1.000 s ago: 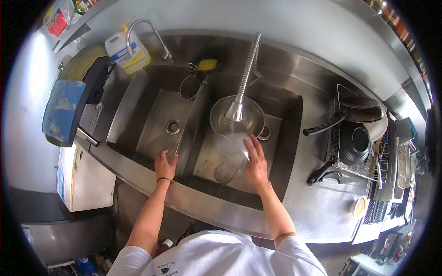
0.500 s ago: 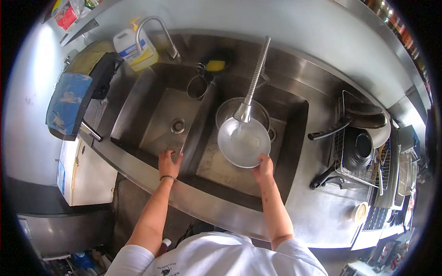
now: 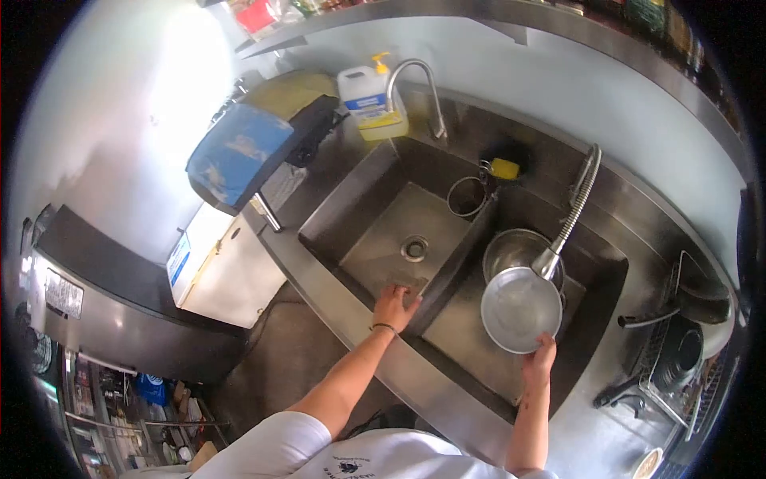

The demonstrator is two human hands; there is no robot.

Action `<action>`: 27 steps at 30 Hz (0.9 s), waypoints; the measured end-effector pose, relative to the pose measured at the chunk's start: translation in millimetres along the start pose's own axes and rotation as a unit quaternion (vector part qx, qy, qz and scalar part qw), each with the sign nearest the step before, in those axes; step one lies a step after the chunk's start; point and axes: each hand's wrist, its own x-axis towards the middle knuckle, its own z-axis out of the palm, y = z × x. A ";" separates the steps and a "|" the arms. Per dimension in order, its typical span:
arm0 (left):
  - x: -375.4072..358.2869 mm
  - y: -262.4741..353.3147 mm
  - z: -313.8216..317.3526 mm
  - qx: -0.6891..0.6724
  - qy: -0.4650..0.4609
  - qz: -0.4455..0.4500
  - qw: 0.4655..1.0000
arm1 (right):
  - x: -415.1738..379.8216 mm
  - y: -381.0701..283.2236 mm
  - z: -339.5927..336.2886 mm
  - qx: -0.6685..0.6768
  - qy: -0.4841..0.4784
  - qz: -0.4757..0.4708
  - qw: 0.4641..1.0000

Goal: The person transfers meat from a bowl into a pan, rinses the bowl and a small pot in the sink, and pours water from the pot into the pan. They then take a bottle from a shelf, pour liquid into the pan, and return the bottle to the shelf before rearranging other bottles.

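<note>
My right hand [image 3: 540, 359] grips the rim of a pale metal bowl [image 3: 520, 313], thumb on top, above the right sink basin [image 3: 594, 335]. The spray faucet [image 3: 547, 261] hangs over the bowl's far rim. Partly covered behind it, a larger metal bowl [image 3: 507, 249] sits in the basin. My left hand [image 3: 394, 308] is over the front of the left basin [image 3: 375, 231], fingers spread and holding nothing. Farther back, a metal container with a round rim [image 3: 465, 196] rests by the divider, near a yellow sponge [image 3: 504, 168].
A soap jug with a yellow pump [image 3: 373, 104] stands behind the left basin beside a curved faucet [image 3: 437, 104]. A blue-topped padded object [image 3: 239, 152] lies on the left. To the right, a dish rack [image 3: 662, 375] holds dark pans. Shelving [image 3: 120, 407] is at lower left.
My view has turned to the left, so the sinks appear farther right. My right hand keeps hold of the bowl under the spray faucet; my left hand stays over the left basin's front.
</note>
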 end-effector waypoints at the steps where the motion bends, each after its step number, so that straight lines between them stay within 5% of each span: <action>1: 0.0 0.5 0.1 0.006 -0.010 0.008 1.000 | 4.0 1.7 -6.6 -0.001 0.010 -0.006 1.000; 27: -1.6 -0.4 2.0 0.003 -0.010 0.000 1.000 | -12.8 -8.0 1.5 -0.034 0.058 -0.003 0.998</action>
